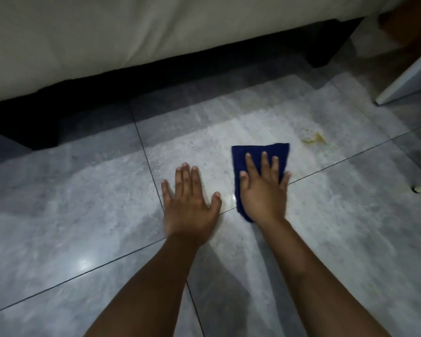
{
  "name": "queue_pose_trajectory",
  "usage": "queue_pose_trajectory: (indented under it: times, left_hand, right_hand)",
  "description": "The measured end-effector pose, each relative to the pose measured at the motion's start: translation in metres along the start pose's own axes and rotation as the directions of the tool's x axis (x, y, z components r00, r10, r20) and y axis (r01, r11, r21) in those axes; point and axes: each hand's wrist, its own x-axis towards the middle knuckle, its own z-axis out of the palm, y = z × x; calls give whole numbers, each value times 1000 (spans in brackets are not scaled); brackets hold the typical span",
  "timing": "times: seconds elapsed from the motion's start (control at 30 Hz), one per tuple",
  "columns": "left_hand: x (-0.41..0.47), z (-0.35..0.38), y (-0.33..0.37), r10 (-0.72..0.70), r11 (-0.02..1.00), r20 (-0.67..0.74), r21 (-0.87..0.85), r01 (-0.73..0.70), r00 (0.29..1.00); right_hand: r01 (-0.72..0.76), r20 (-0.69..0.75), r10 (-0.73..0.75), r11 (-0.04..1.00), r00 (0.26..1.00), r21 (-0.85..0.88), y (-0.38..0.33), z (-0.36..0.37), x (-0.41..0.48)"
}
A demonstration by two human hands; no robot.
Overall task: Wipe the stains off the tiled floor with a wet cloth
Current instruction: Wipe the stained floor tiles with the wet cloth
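The left hand lies spread flat on the tiled floor, fingers toward twelve o'clock, most likely as a prop for the leaning body. Just beside it, at three o'clock, the right hand is spread too, its palm pressing the blue cloth flat so the whole face rubs the tile. The yellowish stain sits near, at one o'clock from the cloth, not yet reached.

Right hand flat on blue cloth; yellow stain just beyond
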Motion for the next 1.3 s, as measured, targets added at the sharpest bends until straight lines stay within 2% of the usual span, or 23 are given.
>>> queue_pose_trajectory:
  times: [0.07,0.17,0.27,0.33,0.4,0.5,0.6,0.63,0.7,0.77,0.83,0.93,1.0,1.1,1.17,1.23,1.3]
  left_hand:
    - [0,1,-1,-4,1000,8,9,4,1000]
    - [0,3,-1,5,1000,-7,-8,-5,1000]
    - [1,5,-2,8,1000,-15,-11,-8,1000]
    - [0,5,-1,2,1000,-19,-10,-2,1000]
    - [1,4,1,4,1000,-22,-6,-4,1000]
    - [0,0,4,-24,1000,27,12,23,999]
    - [3,-8,16,-81,997,86,25,79,993]
    - [6,-11,25,-57,998,101,8,56,993]
    - [15,-11,47,67,998,102,-22,-65,993]
    - [25,-6,71,133,990,104,-58,-128,986]
    - [31,3,85,89,995,84,-42,-86,992]
    - [31,14,89,45,999,44,-7,-45,998]
    - [32,15,89,43,999,21,-6,-43,999]
    - [32,15,90,40,999,20,6,-40,999]
    - [32,17,90,43,999,7,-6,-43,999]
    - [34,21,89,49,998,-27,-29,-50,998]
    - [34,22,89,50,998,-45,-22,-51,998]
  right_hand:
    - [147,49,-146,989,988,-2,-17,1,16]
    - [196,63,-196,981,979,-6,-19,-1,65]
    - [-8,27,8,1000,1000,-13,18,-11,92]
    - [-169,-18,169,986,985,8,47,-17,77]
    - [-240,-39,241,971,970,15,55,-17,40]
    - [-138,-12,137,990,990,-9,38,-9,-16]
    - [5,37,-4,1000,999,-29,39,-10,-18]
    - [21,48,-19,999,999,-34,47,-13,-11]
    - [-44,29,45,998,999,-39,69,-14,-1]
    - [-181,-2,181,983,983,-22,96,-17,-2]
    - [-285,-30,285,959,958,7,116,-20,-12]
    - [-356,-33,357,934,934,28,114,-20,-27]
    - [-312,-38,313,950,949,28,94,-19,-26]
    - [-98,12,98,995,995,23,68,-18,16]
    - [12,61,-13,1000,998,22,66,-23,67]
    - [11,115,-12,1000,993,15,84,-32,113]
    - [-130,112,127,991,986,19,113,-42,131]
